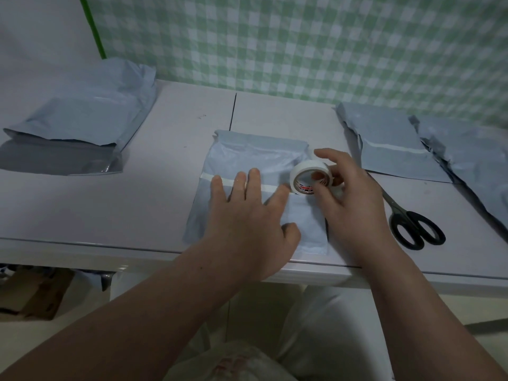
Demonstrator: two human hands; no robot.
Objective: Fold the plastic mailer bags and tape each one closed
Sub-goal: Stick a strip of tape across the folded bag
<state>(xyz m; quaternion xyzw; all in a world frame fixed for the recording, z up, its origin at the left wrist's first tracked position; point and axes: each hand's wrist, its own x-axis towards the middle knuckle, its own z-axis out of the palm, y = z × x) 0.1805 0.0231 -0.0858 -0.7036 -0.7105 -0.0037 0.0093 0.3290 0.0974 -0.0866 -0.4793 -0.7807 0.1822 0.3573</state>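
A folded pale blue mailer bag (pixel 247 158) lies at the table's front middle. A strip of white tape (pixel 209 177) runs across its fold from the left edge toward the roll. My left hand (pixel 253 221) lies flat on the bag with fingers spread, pressing on the tape. My right hand (pixel 349 202) holds the white tape roll (pixel 310 177) upright at the bag's right side, thumb in its core. Another folded, taped bag (pixel 393 149) lies to the right.
Black-handled scissors (pixel 412 224) lie just right of my right hand. A stack of mailer bags (pixel 82 127) sits at the left on the white table (pixel 154 193). More bags (pixel 472 160) lie at the far right. A green checked cloth hangs behind.
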